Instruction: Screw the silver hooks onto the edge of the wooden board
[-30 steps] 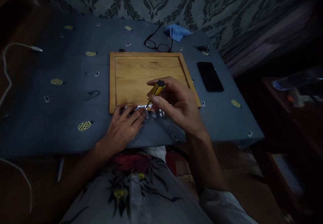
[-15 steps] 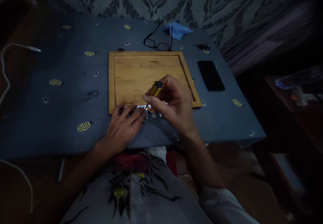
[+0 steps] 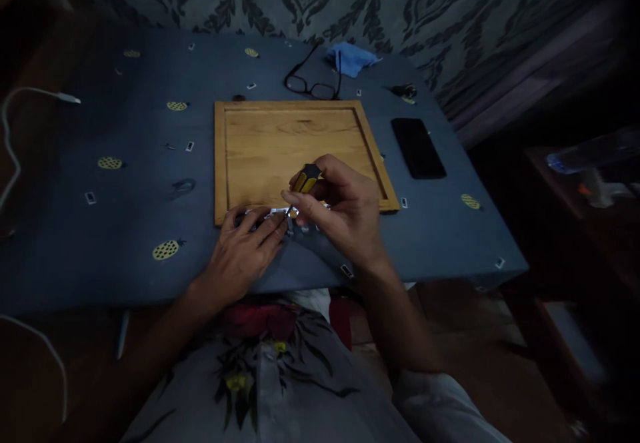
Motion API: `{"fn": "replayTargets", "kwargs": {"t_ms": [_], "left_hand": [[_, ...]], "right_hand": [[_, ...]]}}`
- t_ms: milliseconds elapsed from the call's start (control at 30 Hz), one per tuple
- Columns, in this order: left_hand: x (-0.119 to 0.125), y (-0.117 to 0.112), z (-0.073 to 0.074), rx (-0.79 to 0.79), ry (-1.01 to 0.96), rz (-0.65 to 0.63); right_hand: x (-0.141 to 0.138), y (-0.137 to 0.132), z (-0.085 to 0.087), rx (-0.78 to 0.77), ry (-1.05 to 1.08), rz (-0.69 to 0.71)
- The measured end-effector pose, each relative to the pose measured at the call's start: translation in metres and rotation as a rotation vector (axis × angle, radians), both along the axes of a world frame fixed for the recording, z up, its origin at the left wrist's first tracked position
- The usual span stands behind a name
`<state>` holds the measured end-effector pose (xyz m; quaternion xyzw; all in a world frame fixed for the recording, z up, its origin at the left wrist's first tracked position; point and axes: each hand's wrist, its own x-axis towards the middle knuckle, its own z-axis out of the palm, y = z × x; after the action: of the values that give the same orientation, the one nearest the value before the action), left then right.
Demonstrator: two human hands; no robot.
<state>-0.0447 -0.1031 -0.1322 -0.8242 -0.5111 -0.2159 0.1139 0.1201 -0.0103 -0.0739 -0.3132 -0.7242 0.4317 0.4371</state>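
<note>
A screwdriver (image 3: 308, 179) with a black-and-yellow handle is pinched in the fingers of my right hand (image 3: 347, 213). It stands tilted, its shaft pointing down to the front edge of a framed wooden board (image 3: 295, 143). Along that edge lies a shiny metal strip (image 3: 278, 212), with small metal pieces hanging from it towards me. My left hand (image 3: 245, 250) rests over the strip's left part, fingers stretched out and pressing on it beside the screwdriver tip. Those fingers cover part of the strip, and whether a screw sits under the tip is too small to tell.
Behind the board lie eyeglasses (image 3: 313, 88) and a blue cloth (image 3: 353, 59). A black phone (image 3: 418, 148) is right of it, with a small dark object (image 3: 404, 90) farther back. On the left are a clear ring-like item (image 3: 183, 188), a small screw-like piece (image 3: 171, 146) and a white cable (image 3: 67, 97).
The screwdriver handle has turned and dipped slightly, with the fingers of my right hand shifting around it. My left hand stays in place on the strip.
</note>
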Motion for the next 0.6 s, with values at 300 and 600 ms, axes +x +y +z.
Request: {"fn": "replayTargets", "kwargs": {"t_ms": [300, 600], "left_hand": [[-0.0004, -0.0003, 0.0010, -0.015, 0.005, 0.001], [-0.0013, -0.0002, 0.0019, -0.016, 0.022, -0.005]], "right_hand": [[0.0034, -0.0066, -0.0012, 0.081, 0.094, -0.199], [0.0041, -0.0056, -0.0057, 0.058, 0.092, -0.191]]}}
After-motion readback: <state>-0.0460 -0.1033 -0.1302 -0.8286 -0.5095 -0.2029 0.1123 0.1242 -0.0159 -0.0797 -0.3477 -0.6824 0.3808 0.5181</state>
